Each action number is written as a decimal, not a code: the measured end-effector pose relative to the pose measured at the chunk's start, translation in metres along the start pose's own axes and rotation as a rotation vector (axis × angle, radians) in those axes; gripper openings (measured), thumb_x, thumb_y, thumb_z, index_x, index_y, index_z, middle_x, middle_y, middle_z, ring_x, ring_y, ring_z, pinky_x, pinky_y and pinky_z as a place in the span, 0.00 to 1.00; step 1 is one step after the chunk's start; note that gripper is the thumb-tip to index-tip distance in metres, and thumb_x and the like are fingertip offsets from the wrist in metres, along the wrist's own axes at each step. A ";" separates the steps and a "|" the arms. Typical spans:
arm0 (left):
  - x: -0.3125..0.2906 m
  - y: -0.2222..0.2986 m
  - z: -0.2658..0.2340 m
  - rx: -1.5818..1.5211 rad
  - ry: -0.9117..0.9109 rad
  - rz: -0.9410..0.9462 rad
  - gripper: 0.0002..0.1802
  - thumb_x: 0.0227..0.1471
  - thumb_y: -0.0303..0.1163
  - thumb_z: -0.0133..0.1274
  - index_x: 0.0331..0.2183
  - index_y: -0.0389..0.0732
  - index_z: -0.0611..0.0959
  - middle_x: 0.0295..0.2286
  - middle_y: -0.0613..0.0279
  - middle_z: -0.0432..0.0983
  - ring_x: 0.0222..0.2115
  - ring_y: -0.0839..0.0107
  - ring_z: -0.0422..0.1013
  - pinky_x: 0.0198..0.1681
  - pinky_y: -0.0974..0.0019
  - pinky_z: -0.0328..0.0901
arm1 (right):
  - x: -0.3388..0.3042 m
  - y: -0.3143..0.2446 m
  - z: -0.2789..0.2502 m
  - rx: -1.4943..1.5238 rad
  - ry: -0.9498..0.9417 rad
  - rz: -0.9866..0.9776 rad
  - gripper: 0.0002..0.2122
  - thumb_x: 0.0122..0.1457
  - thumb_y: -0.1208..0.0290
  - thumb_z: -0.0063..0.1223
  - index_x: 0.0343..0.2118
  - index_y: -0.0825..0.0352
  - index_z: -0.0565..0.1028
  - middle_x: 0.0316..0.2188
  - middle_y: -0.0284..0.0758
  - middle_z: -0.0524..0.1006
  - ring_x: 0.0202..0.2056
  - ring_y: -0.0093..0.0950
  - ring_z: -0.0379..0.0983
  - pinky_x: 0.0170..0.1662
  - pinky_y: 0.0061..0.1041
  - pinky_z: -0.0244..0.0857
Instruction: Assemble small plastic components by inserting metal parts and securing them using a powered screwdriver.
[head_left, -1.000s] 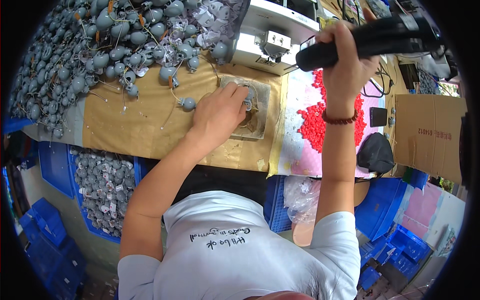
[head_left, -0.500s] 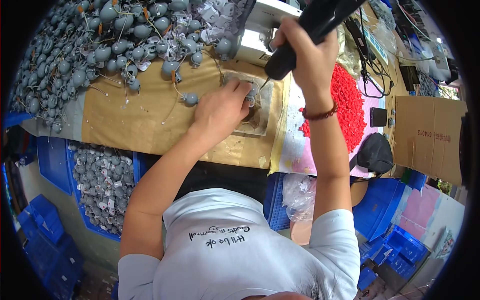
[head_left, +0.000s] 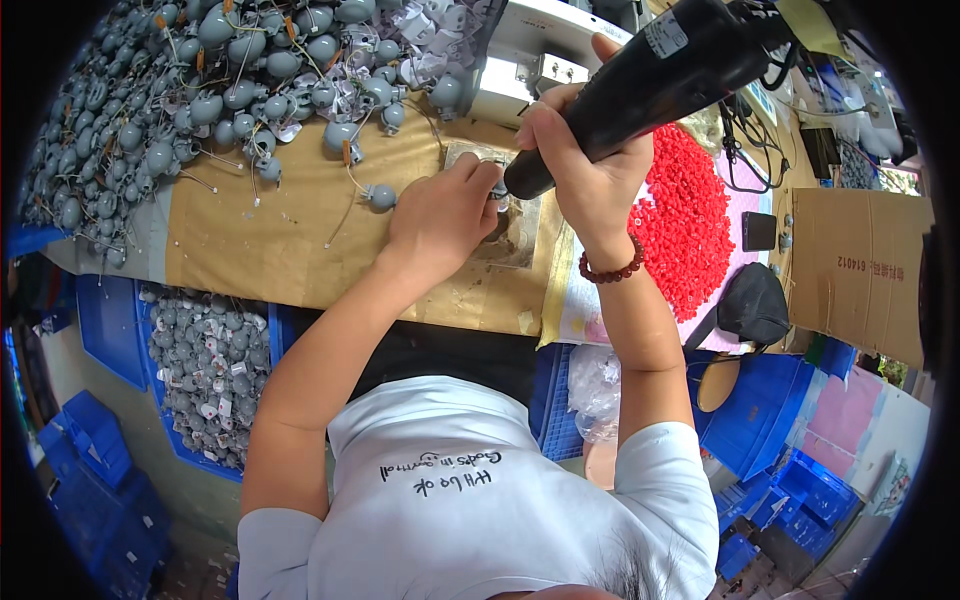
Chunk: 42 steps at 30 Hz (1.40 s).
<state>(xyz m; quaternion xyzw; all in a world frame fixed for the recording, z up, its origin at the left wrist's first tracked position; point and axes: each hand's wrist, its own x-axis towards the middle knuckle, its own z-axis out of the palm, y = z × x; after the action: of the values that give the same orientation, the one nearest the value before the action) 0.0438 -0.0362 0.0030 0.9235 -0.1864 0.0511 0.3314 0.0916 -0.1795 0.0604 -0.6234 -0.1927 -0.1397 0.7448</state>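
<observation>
My left hand (head_left: 445, 215) is closed, fingertips pinching a small grey round part (head_left: 501, 187) over a flat plate (head_left: 520, 252) on the brown-covered bench. Most of that part is hidden by my fingers and the tool. In my right hand (head_left: 600, 195) is a black electric screwdriver (head_left: 650, 80), tilted with its rounded lower end right beside the grey part. The screwdriver's bit is hidden, so contact with the part cannot be seen. Just left of my left hand lies a single grey ball-shaped part with a wire (head_left: 380, 197).
A heap of grey wired parts (head_left: 130, 140) covers the bench's far left. White dispenser-like device (head_left: 500, 92) stands behind the plate. Small red pieces (head_left: 685, 230) are piled at right, near a black pouch (head_left: 752, 305) and cardboard box (head_left: 860, 275). Below left is a blue bin (head_left: 165, 430).
My right hand has moved left and a little down with the screwdriver, bringing its lower end against or close to the left fingertips. My left hand has barely moved.
</observation>
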 end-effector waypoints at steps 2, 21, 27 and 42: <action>0.000 -0.002 0.001 -0.016 -0.011 -0.009 0.15 0.48 0.32 0.59 0.39 0.43 0.76 0.32 0.59 0.72 0.28 0.53 0.74 0.29 0.51 0.67 | -0.002 0.000 0.000 -0.008 -0.007 -0.015 0.15 0.53 0.85 0.62 0.40 0.70 0.68 0.28 0.30 0.77 0.28 0.17 0.74 0.31 0.17 0.69; 0.000 -0.008 0.004 -0.068 0.001 0.010 0.17 0.47 0.32 0.59 0.40 0.45 0.75 0.33 0.60 0.72 0.31 0.53 0.74 0.30 0.51 0.68 | -0.019 0.009 0.000 -0.096 0.028 0.012 0.09 0.46 0.79 0.66 0.31 0.70 0.77 0.25 0.31 0.80 0.26 0.21 0.76 0.32 0.21 0.70; 0.000 -0.009 0.004 -0.100 0.036 0.035 0.15 0.46 0.31 0.58 0.38 0.45 0.74 0.33 0.60 0.72 0.31 0.53 0.74 0.31 0.50 0.68 | -0.027 0.009 -0.002 -0.205 -0.025 -0.014 0.09 0.46 0.76 0.67 0.30 0.69 0.78 0.25 0.31 0.80 0.26 0.22 0.76 0.32 0.22 0.70; -0.002 -0.005 -0.002 -0.060 -0.015 -0.083 0.18 0.48 0.34 0.60 0.42 0.44 0.77 0.41 0.60 0.72 0.34 0.53 0.75 0.36 0.52 0.70 | 0.015 -0.008 -0.035 -0.149 0.225 0.236 0.22 0.57 0.78 0.58 0.53 0.75 0.64 0.25 0.35 0.76 0.25 0.24 0.75 0.32 0.22 0.70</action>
<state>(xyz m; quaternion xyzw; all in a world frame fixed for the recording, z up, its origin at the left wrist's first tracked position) 0.0443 -0.0307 0.0013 0.9205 -0.1519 0.0245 0.3592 0.1050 -0.2153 0.0689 -0.6755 -0.0230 -0.1339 0.7248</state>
